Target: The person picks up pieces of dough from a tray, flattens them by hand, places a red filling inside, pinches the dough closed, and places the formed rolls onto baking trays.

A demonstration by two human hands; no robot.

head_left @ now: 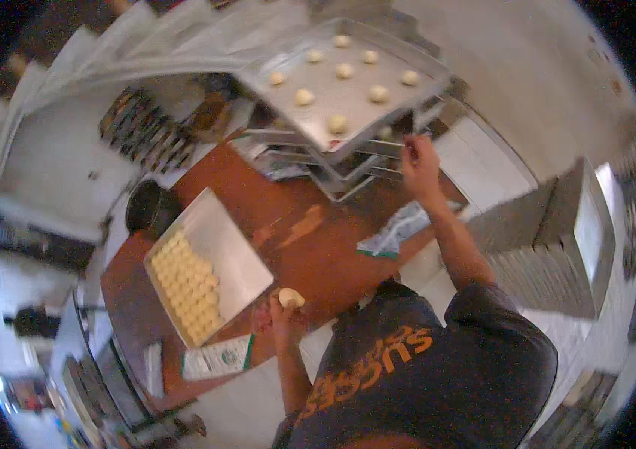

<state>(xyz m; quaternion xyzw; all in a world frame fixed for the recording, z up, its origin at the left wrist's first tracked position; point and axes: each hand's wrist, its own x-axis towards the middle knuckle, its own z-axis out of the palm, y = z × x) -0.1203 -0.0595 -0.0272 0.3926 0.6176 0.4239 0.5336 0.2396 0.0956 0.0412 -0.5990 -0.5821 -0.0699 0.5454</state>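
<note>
My left hand (pixel 280 318), low in the middle near the table's front edge, is closed around a pale dough ball (pixel 291 298). Just to its left, a metal tray (pixel 239 266) holds rows of dough balls packed close together, with bare metal on its right side. Farther away, a top metal tray (pixel 325 78) with several spaced-out dough balls rests on a stack of trays. My right hand (pixel 420 165) is raised at the near right side of that stack, its fingers curled together by a tray edge. What they pinch, if anything, is too blurred to tell.
The brown table (pixel 295 232) lies under the trays. A dark round pot (pixel 152 208) stands behind the left tray. A printed packet (pixel 217 358) lies at the front, a clear plastic bag (pixel 400 228) at the right. Large stacked trays (pixel 542 254) stand to the right.
</note>
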